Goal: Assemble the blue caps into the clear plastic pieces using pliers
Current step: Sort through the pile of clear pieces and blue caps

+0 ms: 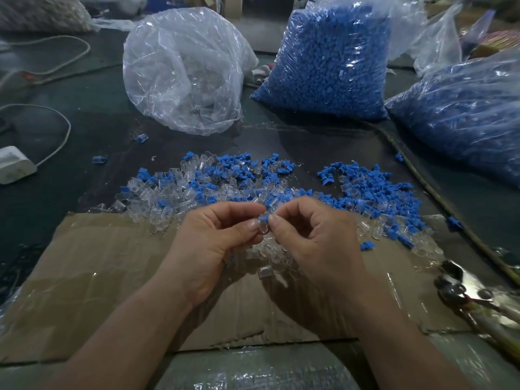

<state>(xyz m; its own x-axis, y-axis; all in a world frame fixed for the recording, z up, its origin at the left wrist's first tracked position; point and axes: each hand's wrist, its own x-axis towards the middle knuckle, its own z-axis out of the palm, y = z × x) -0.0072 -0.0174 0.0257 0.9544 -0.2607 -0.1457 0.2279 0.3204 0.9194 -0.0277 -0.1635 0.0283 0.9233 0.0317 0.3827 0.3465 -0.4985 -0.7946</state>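
My left hand [213,243] pinches a clear plastic piece [263,228] between thumb and fingers. My right hand [315,237] pinches a blue cap [264,219] at the top of that piece, fingertips of both hands meeting above the cardboard. A mixed pile of loose blue caps and clear pieces [253,187] spreads across the table just beyond my hands. Pliers [467,296] with pale handles lie at the right on the cardboard, touched by neither hand.
A cardboard sheet [112,271] covers the near table. At the back stand a bag of clear pieces [185,68] and two bags of blue caps [329,63] [461,114]. A white power adapter [14,164] with its cable lies far left. A cord [439,198] runs along the right.
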